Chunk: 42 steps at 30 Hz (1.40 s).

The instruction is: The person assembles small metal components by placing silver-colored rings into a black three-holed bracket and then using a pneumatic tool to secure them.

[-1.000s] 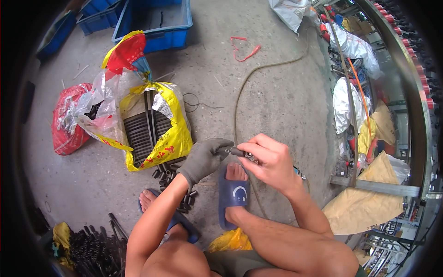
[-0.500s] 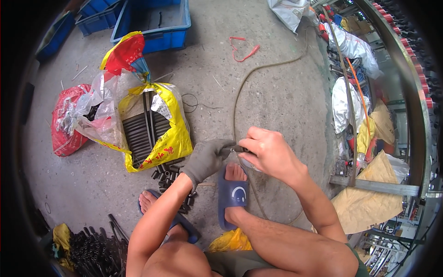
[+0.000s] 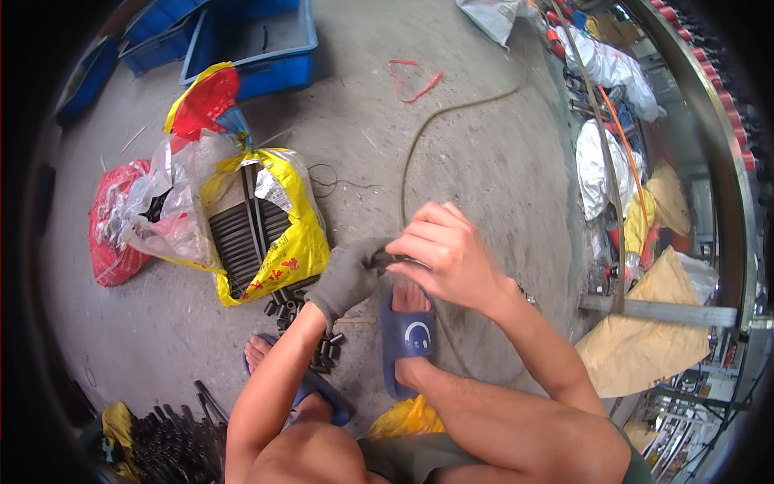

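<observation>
In front of my right foot, my two hands meet over the floor. My left hand [image 3: 348, 281], in a grey work glove, is closed round a small dark piece [image 3: 413, 260], mostly hidden by the fingers. Bare, my right hand [image 3: 450, 256] pinches at the same piece from the other side. Short black tube pieces [image 3: 324, 353] lie loose on the floor beside my left wrist. Just beyond them, a torn yellow bag [image 3: 309, 230] holds a stack of long black tubes [image 3: 238, 246].
Blue crates [image 3: 266, 71] stand at the far left, near a red bag [image 3: 121, 214]. A hose [image 3: 413, 149] curves across the floor. Black rods [image 3: 173, 444] are heaped at lower left. A rack with a metal bar [image 3: 661, 310], sacks and brown paper [image 3: 645, 343] lines the right.
My right hand has shifted slightly up and turned, its fingers now covering more of the small dark piece. My left hand stays closed beside it. The whole view has shifted a little.
</observation>
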Tool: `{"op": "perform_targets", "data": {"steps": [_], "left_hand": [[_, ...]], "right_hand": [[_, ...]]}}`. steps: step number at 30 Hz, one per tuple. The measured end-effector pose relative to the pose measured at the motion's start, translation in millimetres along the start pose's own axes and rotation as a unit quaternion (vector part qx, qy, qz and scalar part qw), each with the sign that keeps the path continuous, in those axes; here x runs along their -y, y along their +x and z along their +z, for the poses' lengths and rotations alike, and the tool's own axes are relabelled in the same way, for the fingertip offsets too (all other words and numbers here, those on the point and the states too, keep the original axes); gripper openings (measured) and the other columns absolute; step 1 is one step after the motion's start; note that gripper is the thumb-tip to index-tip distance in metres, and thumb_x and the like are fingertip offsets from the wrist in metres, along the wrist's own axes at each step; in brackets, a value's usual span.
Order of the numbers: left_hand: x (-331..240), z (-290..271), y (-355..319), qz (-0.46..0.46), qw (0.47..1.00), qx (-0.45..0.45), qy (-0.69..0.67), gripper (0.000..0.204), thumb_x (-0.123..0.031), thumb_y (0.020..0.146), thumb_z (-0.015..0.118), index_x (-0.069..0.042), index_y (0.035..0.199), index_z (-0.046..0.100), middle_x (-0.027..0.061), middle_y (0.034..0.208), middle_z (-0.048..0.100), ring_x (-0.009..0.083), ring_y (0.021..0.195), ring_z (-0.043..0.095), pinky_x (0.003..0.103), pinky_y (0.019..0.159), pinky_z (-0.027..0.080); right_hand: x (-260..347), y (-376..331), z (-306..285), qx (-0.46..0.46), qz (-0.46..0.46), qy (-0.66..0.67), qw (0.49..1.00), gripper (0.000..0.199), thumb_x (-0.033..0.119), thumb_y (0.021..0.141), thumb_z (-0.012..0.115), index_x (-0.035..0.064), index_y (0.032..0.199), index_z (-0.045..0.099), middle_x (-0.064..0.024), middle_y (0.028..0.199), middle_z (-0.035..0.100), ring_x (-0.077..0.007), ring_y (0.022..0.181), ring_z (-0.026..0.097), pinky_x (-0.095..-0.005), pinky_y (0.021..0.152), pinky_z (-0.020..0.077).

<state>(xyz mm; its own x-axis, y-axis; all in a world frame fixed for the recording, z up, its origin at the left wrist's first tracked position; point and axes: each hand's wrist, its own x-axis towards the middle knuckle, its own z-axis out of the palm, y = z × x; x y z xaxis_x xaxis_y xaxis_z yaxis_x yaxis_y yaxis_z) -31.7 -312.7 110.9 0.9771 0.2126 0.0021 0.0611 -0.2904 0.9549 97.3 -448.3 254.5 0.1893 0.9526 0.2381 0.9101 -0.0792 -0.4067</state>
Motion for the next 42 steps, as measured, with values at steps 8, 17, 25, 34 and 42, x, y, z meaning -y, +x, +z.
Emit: {"op": "perform_targets", "data": {"steps": [8,17,25,34,42], "left_hand": [[-10.2,-6.5,-5.0,0.046,0.980,-0.070,-0.183,0.059,-0.007,0.084,0.070,0.002,0.141,0.056,0.0148,0.132,0.068,0.0220,0.120,0.065,0.036,0.102,0.052],[-64.7,12.1,-1.4,-0.024,0.961,-0.163,-0.224,0.071,-0.001,0.081,0.085,-0.004,0.145,0.057,0.0016,0.098,0.068,0.0078,0.085,0.062,0.025,0.076,0.054],[-49.6,26.3,5.6,0.055,0.954,-0.238,-0.176,0.019,-0.005,0.085,0.083,-0.001,0.095,0.067,0.0078,0.087,0.073,0.0111,0.076,0.066,0.027,0.072,0.055],[-45.1,23.5,15.0,0.010,0.975,-0.203,-0.094,0.025,-0.009,0.084,0.082,-0.002,0.077,0.059,0.0046,0.060,0.058,0.0065,0.057,0.049,0.029,0.052,0.046],[-60.7,38.1,-0.1,0.016,0.991,-0.107,-0.082,0.026,-0.015,0.083,0.083,-0.002,0.079,0.061,0.0076,0.062,0.063,0.0122,0.053,0.055,0.032,0.052,0.049]], "right_hand": [[6.2,-15.0,63.6,-0.057,0.012,0.009,0.998,0.032,0.014,0.087,0.072,0.0056,0.115,0.060,-0.0120,0.117,0.061,-0.0338,0.111,0.056,-0.0444,0.095,0.0473],[-67.2,-101.5,29.3,-0.188,0.354,0.153,0.903,0.021,0.016,0.091,0.071,0.0046,0.109,0.069,-0.0185,0.103,0.069,-0.0368,0.098,0.067,-0.0449,0.087,0.0541],[-116.7,-150.5,102.3,0.265,0.321,-0.033,0.909,0.026,0.013,0.074,0.079,0.0080,0.099,0.077,-0.0233,0.096,0.074,-0.0413,0.093,0.073,-0.0492,0.083,0.0600],[-116.6,-162.2,80.1,0.100,0.298,0.026,0.949,0.018,0.013,0.084,0.074,0.0048,0.100,0.079,-0.0218,0.094,0.073,-0.0431,0.089,0.071,-0.0488,0.080,0.0580],[-77.7,-152.4,43.4,-0.033,0.443,0.257,0.858,0.022,0.002,0.098,0.067,-0.0044,0.117,0.075,-0.0080,0.093,0.076,-0.0110,0.080,0.071,-0.0266,0.071,0.0573]]}}
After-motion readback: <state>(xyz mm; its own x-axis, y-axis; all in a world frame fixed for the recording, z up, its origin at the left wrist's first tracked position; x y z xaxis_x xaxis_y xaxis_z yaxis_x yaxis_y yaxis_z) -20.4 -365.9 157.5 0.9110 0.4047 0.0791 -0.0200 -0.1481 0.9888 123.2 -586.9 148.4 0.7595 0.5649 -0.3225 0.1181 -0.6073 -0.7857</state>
